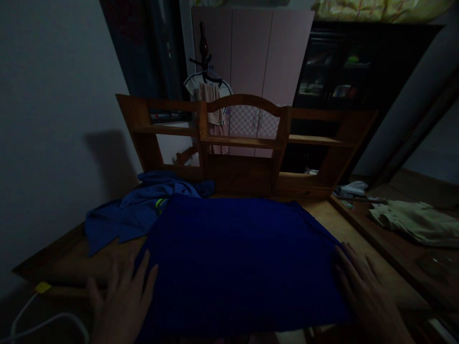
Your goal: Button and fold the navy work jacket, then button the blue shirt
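Note:
A dark blue cloth or garment (244,258) lies spread out across the wooden desk top (324,215); the dim light hides what kind it is. At its left edge is my left hand (124,296), fingers stretched and spread, the fingertips by the border of the cloth. My right hand (366,289) rests along the right edge, fingers extended, with the fingertips touching the fabric. Neither hand is closed around anything. Behind the left hand a crumpled lighter blue garment (132,212) lies on the desk, partly against the dark blue cloth.
A wooden shelf unit (244,142) rises at the desk's back edge. To the right, a pale folded cloth (412,220) lies on another surface. A white cable (53,317) hangs at lower left. Beyond stand a coat rack (203,45) with clothes and a pink wardrobe (249,57).

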`<state>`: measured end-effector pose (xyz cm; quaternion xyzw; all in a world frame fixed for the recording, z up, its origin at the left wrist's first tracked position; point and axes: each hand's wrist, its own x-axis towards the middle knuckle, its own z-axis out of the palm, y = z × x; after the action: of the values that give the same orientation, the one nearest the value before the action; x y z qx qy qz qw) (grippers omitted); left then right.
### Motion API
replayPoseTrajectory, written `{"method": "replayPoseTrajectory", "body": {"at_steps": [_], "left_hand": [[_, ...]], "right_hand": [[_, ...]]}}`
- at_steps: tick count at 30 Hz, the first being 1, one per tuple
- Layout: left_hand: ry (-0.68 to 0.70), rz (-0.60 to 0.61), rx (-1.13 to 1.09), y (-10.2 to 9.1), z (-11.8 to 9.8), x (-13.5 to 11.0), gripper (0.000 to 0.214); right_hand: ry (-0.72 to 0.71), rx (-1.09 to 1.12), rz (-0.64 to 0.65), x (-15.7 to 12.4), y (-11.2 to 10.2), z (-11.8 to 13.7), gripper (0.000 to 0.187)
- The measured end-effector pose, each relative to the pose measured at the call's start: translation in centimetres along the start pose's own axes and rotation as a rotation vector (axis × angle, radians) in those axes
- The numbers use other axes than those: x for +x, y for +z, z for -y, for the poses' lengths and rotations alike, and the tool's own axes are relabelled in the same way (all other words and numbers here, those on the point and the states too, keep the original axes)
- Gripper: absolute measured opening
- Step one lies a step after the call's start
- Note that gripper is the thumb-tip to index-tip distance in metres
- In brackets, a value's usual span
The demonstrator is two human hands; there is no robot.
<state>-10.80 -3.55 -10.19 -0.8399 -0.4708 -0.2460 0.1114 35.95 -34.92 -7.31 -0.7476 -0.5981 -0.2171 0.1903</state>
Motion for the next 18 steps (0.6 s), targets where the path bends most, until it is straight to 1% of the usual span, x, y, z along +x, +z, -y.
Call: {"method": "replayPoseTrajectory", "body": {"at_steps": [2,3,4,5,6,7,8,9,10,12,14,16,18], "left_hand": [[-0.067,-0.094,0.002,-1.2,-3.4,3.1,0.057],[-0.028,-0.072,-0.029,-1.9,-5.3,5.2,0.057],[0.031,-0.031,-0.08,-2.5,-7.5,7.5,0.056],[0.098,0.036,-0.138,-2.9,-9.6,10.0,0.055],[0.185,0.129,-0.198,-3.1,-11.7,12.6,0.053],[0.28,0.235,-0.254,-3.0,-13.6,15.2,0.052],[0.377,0.352,-0.298,-2.7,-15.3,17.7,0.053],[0.425,0.47,-0.314,-2.0,-16.7,19.9,0.057],[0.439,0.575,-0.314,-1.1,-17.8,21.9,0.062],[0.417,0.652,-0.301,1.2,-19.0,25.0,0.068],[0.373,0.709,-0.299,3.6,-19.1,26.9,0.069],[0.321,0.742,-0.317,5.7,-18.6,27.8,0.071],[0.275,0.767,-0.348,7.2,-18.2,28.3,0.075]], "right_hand": [[-0.04,-0.022,-0.015,0.6,-0.6,3.9,0.066],[-0.066,-0.03,0.016,0.9,-0.7,6.3,0.068],[-0.162,-0.036,0.018,1.2,-0.6,8.6,0.072],[-0.307,-0.035,0.033,1.6,-0.3,11.0,0.071],[-0.445,-0.042,0.055,1.9,0.2,13.2,0.067],[-0.525,-0.055,0.042,2.4,0.8,15.1,0.063],[-0.553,-0.077,0.038,2.8,1.5,16.6,0.06],[-0.552,-0.088,0.036,3.2,2.1,17.9,0.059],[-0.536,-0.091,0.025,3.6,2.7,18.7,0.057],[-0.491,-0.085,0.002,4.3,3.5,19.6,0.055],[-0.476,-0.074,-0.044,4.7,3.7,19.7,0.052],[-0.483,-0.07,-0.107,4.8,3.5,19.5,0.05],[-0.493,-0.067,-0.164,4.7,3.1,19.3,0.051]]}}
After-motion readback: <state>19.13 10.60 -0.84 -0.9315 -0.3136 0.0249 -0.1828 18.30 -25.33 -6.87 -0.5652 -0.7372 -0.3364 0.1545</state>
